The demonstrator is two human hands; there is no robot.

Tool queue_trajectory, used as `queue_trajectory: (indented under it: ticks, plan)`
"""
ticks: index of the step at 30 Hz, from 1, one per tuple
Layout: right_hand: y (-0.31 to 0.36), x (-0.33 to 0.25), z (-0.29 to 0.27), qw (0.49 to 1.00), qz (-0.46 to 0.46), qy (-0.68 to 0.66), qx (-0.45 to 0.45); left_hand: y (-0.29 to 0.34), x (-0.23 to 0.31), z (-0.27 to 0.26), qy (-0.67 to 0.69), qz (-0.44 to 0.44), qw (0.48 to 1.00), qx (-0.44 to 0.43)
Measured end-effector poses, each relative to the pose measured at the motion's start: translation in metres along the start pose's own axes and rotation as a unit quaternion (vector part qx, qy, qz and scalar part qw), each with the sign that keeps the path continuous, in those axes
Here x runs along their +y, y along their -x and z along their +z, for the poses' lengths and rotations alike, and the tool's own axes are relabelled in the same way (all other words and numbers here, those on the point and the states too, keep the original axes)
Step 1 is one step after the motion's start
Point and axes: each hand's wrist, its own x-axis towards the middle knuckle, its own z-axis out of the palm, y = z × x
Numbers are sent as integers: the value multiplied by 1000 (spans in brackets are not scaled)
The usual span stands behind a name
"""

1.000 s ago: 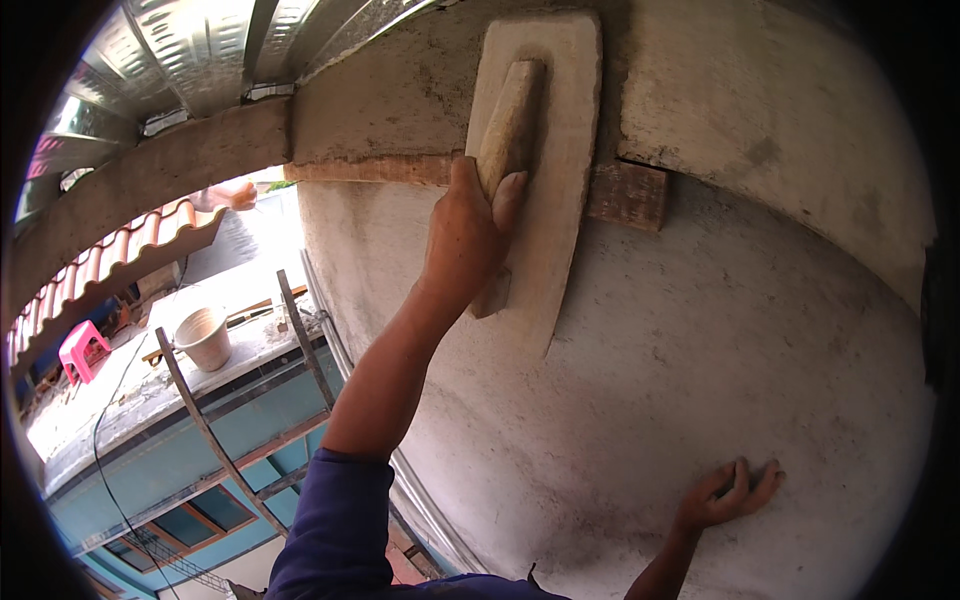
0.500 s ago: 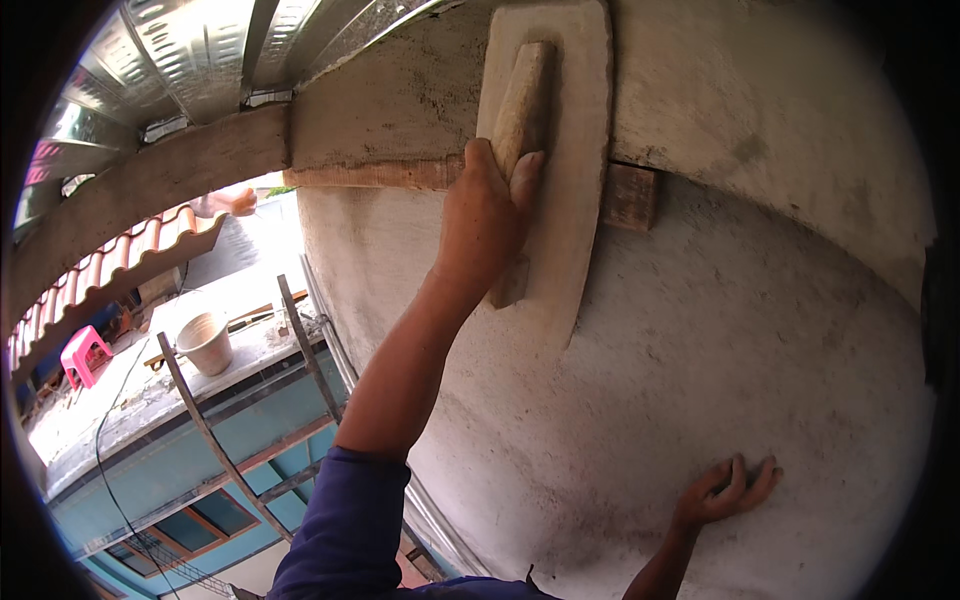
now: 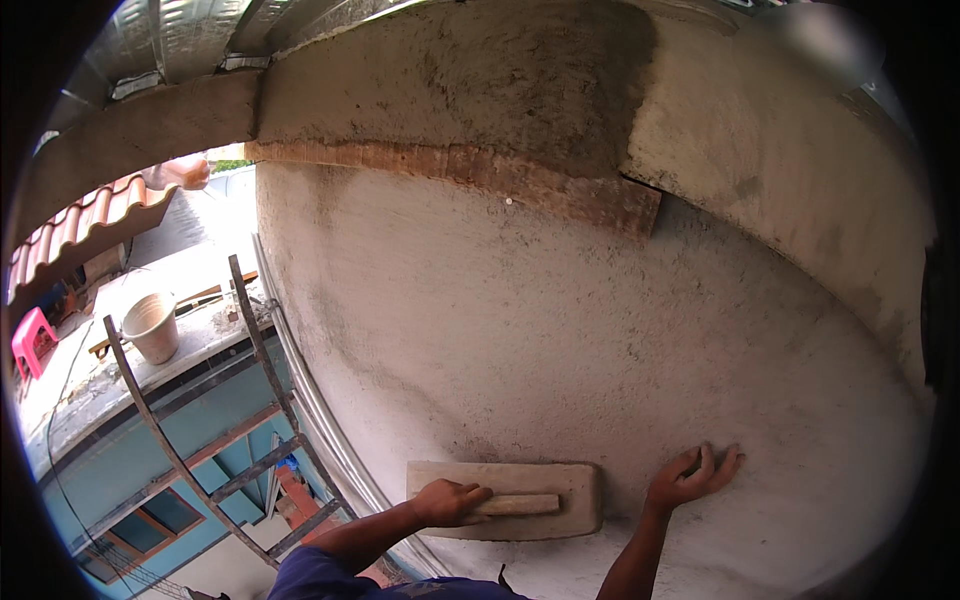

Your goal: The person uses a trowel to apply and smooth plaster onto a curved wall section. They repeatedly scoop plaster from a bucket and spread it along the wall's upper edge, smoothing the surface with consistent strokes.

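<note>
My left hand (image 3: 446,503) is wrapped round the handle of a long rectangular plastering float (image 3: 585,488), smeared with mortar. The float lies sideways, low in front of the grey plastered wall (image 3: 480,320); I cannot tell whether it touches the wall. To the right of it, my right hand (image 3: 690,476) is raised beside the wall with nothing in it, fingers loosely bent and apart. High above both hands runs a beam with dark, damp-looking mortar (image 3: 470,85), edged below by a wooden board (image 3: 480,172).
At left a wooden ladder (image 3: 180,450) leans against a ledge. On the ledge are a bucket (image 3: 152,328) and a pink stool (image 3: 35,342). Pipes (image 3: 310,400) run along the wall's left edge. Metal roof sheets (image 3: 190,40) hang overhead, with a tiled roof (image 3: 85,225) beyond.
My left hand has brought the float down from the upper beam and turned it from upright to sideways. The damp mortar and board it covered now show. My right hand stays raised by the wall.
</note>
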Motion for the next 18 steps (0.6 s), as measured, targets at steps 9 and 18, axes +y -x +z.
queue_trajectory:
  ticks: [9,18]
  plan:
    - [0,-5,-8,997,46,-23,-55,99,-2,29,69,-272,952,-121]
    - [-103,-162,-97,662,79,-687,-287,130,-13,32,84,-301,948,-63]
